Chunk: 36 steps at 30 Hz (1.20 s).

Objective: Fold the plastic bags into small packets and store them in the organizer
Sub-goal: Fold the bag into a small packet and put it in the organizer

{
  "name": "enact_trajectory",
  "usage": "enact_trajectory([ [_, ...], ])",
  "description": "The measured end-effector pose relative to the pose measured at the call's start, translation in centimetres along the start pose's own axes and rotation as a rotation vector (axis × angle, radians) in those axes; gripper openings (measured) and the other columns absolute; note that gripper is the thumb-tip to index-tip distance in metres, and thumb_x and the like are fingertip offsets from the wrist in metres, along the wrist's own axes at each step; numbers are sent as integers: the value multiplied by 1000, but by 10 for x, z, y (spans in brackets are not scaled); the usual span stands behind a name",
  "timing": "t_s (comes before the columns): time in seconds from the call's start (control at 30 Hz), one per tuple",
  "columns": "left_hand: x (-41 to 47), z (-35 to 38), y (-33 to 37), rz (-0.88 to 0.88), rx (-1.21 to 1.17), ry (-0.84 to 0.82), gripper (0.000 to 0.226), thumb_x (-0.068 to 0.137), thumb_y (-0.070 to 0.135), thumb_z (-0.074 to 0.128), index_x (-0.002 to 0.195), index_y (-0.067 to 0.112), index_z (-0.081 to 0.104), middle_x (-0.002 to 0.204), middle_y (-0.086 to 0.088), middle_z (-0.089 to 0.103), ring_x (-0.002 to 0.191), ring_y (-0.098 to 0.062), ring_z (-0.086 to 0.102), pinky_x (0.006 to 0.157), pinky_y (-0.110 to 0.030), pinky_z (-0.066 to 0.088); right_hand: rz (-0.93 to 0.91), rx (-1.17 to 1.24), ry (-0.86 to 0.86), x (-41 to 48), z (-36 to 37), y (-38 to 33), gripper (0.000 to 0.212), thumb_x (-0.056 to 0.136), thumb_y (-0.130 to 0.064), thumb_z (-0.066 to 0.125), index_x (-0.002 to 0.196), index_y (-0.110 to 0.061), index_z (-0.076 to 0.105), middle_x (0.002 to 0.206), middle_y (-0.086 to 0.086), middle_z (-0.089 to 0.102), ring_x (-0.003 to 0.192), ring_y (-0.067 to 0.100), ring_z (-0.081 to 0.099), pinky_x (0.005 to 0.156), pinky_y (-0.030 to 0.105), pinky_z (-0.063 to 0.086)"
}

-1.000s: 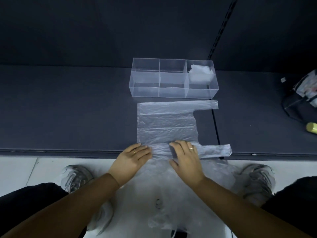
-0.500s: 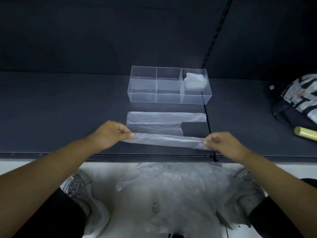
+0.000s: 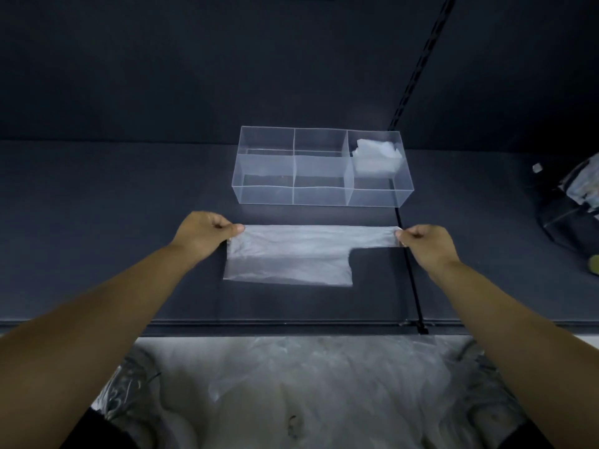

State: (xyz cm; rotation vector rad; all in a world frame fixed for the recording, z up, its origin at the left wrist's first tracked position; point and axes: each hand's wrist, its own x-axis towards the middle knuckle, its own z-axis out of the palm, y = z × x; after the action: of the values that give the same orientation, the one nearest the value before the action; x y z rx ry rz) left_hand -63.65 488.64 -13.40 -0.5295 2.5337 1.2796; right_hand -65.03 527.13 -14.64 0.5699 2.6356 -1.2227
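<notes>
A translucent plastic bag [image 3: 291, 257] lies folded in half lengthwise on the dark shelf, its handle strip reaching right. My left hand [image 3: 204, 233] pinches the bag's far left corner. My right hand [image 3: 424, 239] pinches the far right end of the handle strip. Just behind the bag stands a clear organizer [image 3: 321, 196] with three compartments across. A folded white bag packet [image 3: 376, 155] sits in the right compartment; the other two look empty.
A heap of loose plastic bags [image 3: 308, 384] lies on the floor below the shelf's front edge [image 3: 275, 325]. At the far right of the shelf are a dark bag [image 3: 570, 202] and a yellow-green object [image 3: 594, 264]. A vertical rail [image 3: 415, 69] runs up the back wall.
Both hands pinched the bag's near edge and carried it away from me, folding it over onto the far edge. The bag is now half as deep.
</notes>
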Motion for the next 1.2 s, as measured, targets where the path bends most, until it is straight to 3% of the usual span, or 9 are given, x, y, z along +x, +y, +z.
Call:
enact_trajectory([
  [0.13, 10, 17, -6, 7, 50, 63, 22, 80, 40, 74, 72, 20, 71, 76, 9, 69, 76, -6, 63, 62, -18, 41, 4, -49, 38, 8, 7, 5, 27, 90, -28, 64, 64, -20, 63, 66, -8, 62, 66, 6, 55, 54, 19, 36],
  [0.23, 2, 27, -1, 93, 196, 283, 15, 85, 30, 70, 82, 15, 70, 87, 0, 68, 82, -20, 61, 68, -28, 45, -6, -70, 45, 10, 8, 7, 23, 90, -29, 64, 68, -21, 64, 67, -11, 63, 68, 3, 56, 54, 17, 35],
  [0.33, -19, 45, 9, 464, 385, 450, 6, 86, 7, 64, 90, 7, 69, 95, -13, 63, 87, -33, 57, 81, -39, 45, -5, -85, 40, 11, 9, 7, 22, 89, -31, 64, 73, -17, 67, 70, -6, 64, 74, 15, 60, 55, 18, 37],
  [0.43, -41, 75, 11, 746, 516, 291, 21, 85, 1, 63, 105, 1, 69, 111, -19, 66, 101, -36, 63, 98, -37, 42, 2, -160, 64, 7, 10, -1, 20, 90, -30, 64, 83, -10, 67, 76, 2, 64, 83, 26, 62, 55, 21, 38],
  [0.53, -51, 95, 1, 635, 652, 48, 48, 101, 26, 44, 144, 6, 37, 154, -11, 32, 144, -28, 25, 118, -38, 6, -80, -282, 283, -11, 23, -20, 21, 88, -18, 62, 105, -6, 61, 106, 15, 58, 98, 37, 56, 73, 37, 47],
  [0.6, -50, 102, -11, 550, 752, -12, 62, 102, 45, 28, 153, 15, 9, 161, 1, 2, 148, -18, -6, 115, -36, -14, -292, -306, 364, -33, 49, -42, 25, 83, -8, 60, 108, -6, 62, 112, 19, 55, 100, 38, 54, 85, 42, 44],
  [0.73, -48, 107, -20, 480, 892, -37, 68, 95, 56, 9, 147, 22, -18, 154, 6, -24, 139, -16, -30, 111, -43, -23, -588, -207, -51, -75, 123, -79, 40, 93, -10, 50, 132, -8, 52, 141, 12, 45, 130, 26, 41, 113, 34, 29],
  [0.93, -47, 107, -26, 452, 935, -30, 75, 79, 64, -15, 143, 27, -28, 151, 8, -31, 140, -16, -31, 112, -53, -18, -578, -632, -157, -63, 158, -49, 63, 100, -51, 16, 153, -21, 2, 162, -3, -6, 147, 11, -14, 116, 34, -18],
  [1.2, -42, 54, -58, 352, 928, 56, 91, 73, 77, -22, 147, 23, -18, 158, 4, -16, 142, -11, -21, 118, -47, -8, -484, -793, -64, -32, 96, -9, 69, 96, -56, 10, 153, -20, -6, 162, 2, -9, 147, 17, -13, 118, 44, -12],
])
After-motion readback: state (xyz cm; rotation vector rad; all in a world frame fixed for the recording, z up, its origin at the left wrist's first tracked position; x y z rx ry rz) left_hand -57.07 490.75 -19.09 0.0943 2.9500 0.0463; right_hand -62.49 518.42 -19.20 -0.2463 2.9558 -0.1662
